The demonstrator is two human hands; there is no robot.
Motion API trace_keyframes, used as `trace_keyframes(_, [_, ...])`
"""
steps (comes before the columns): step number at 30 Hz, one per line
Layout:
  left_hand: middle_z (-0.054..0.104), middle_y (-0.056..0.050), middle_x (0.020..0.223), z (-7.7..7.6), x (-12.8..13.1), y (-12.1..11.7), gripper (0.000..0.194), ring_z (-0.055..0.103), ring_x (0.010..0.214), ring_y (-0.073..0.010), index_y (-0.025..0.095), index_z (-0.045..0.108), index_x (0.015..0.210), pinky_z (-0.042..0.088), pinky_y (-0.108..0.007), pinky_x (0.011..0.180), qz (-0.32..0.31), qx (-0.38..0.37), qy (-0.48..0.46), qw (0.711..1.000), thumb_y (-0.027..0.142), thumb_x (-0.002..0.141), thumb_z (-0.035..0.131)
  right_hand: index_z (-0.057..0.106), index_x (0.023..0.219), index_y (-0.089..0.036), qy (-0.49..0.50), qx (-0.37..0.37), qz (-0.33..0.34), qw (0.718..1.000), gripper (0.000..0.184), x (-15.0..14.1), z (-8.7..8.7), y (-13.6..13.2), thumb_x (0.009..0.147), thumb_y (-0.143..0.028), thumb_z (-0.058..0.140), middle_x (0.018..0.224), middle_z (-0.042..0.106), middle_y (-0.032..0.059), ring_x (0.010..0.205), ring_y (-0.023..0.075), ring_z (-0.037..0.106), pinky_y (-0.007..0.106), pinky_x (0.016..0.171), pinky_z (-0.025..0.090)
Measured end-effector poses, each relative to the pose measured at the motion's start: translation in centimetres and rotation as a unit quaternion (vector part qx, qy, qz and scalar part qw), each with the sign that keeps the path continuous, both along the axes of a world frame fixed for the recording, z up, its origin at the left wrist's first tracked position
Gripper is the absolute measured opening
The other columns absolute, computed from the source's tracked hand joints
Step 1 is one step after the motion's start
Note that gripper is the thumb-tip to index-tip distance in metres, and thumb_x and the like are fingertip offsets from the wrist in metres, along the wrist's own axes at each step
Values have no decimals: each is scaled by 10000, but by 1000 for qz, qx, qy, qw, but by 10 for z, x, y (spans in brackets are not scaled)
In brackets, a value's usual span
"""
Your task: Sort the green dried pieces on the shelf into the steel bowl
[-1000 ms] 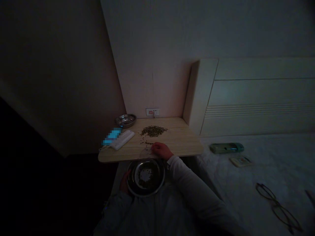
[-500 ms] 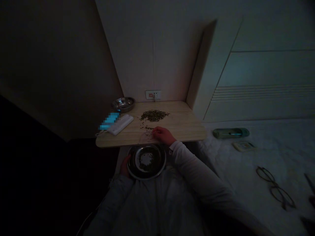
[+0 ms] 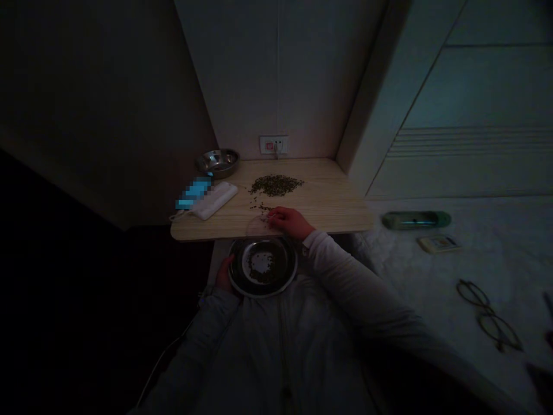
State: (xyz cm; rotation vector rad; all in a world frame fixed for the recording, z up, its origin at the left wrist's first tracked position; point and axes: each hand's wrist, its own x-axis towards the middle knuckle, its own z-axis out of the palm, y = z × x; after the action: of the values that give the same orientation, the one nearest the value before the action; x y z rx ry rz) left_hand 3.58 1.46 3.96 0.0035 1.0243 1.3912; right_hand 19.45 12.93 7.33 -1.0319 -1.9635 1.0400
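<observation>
My left hand (image 3: 224,275) is closed on the left rim of a shiny metal bowl (image 3: 294,275), held under the table's front edge. Small dark seed-like grains (image 3: 261,275) lie in the bowl. At the front of the wooden table, my right hand (image 3: 288,222) has its fingers pinched on a thin, see-through rounded piece (image 3: 256,226), whose kind I cannot make out. A few loose grains (image 3: 261,207) lie just beyond it. Farther back is a larger pile of the same grains (image 3: 276,185).
A second metal bowl (image 3: 219,163) stands at the table's (image 3: 332,210) back left. Before it lie a white power strip (image 3: 215,200) and a blurred-out bright screen (image 3: 193,192). On the bed at right are a green bottle (image 3: 417,219), a small flat box (image 3: 438,244) and glasses (image 3: 488,314).
The view has tilted downward slightly, so everything sits higher in the picture. Both hands keep about the same place at the bowl and table edge.
</observation>
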Motion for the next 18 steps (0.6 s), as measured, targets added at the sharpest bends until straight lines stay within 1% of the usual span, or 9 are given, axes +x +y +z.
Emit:
trace_keyframes(4, [633, -51, 509, -2, -3, 1, 252, 585, 536, -154, 129, 614, 568, 445, -269, 639, 14, -21, 5, 1000, 225, 688, 414, 557, 836, -154, 30, -37, 22, 999, 248, 0, -2, 1, 647, -311, 527, 681, 606, 1, 630, 87, 523, 204, 601, 378])
trace_keyframes(6, [626, -55, 497, -3, -4, 2, 240, 586, 542, -157, 128, 610, 561, 437, -273, 658, 18, -27, 6, 999, 213, 685, 423, 556, 815, -152, 52, -52, 20, 997, 230, -1, -2, 2, 646, -304, 524, 667, 603, 1, 629, 89, 525, 210, 607, 378])
trace_keyframes(8, [634, -54, 524, -5, -4, 2, 208, 590, 572, -161, 131, 613, 588, 430, -280, 680, 19, -15, 4, 1000, 207, 675, 439, 551, 795, -149, 79, -60, 11, 995, 214, -1, -1, 2, 646, -298, 519, 644, 596, -2, 609, 87, 519, 213, 599, 377])
trace_keyframes(11, [644, -56, 561, -6, -5, 1, 216, 594, 599, -167, 127, 618, 618, 424, -298, 703, 4, -4, -2, 1000, 218, 681, 433, 537, 758, -146, 117, -65, -12, 991, 188, -2, 1, 3, 638, -289, 515, 620, 582, -8, 588, 85, 504, 215, 589, 372])
trace_keyframes(13, [637, -47, 536, -4, -5, 1, 216, 590, 576, -156, 130, 614, 596, 420, -294, 711, 8, -5, 7, 1000, 205, 684, 432, 526, 736, -147, 139, -68, -34, 987, 177, -1, 3, 4, 635, -291, 506, 601, 572, -13, 573, 83, 494, 218, 586, 369])
trace_keyframes(18, [608, -39, 458, 6, -3, 1, 252, 573, 498, -147, 136, 589, 504, 419, -306, 711, 22, -20, 30, 999, 170, 689, 421, 509, 721, -155, 174, -74, -89, 978, 167, 1, 5, 5, 621, -288, 500, 574, 557, -24, 528, 79, 464, 222, 564, 361])
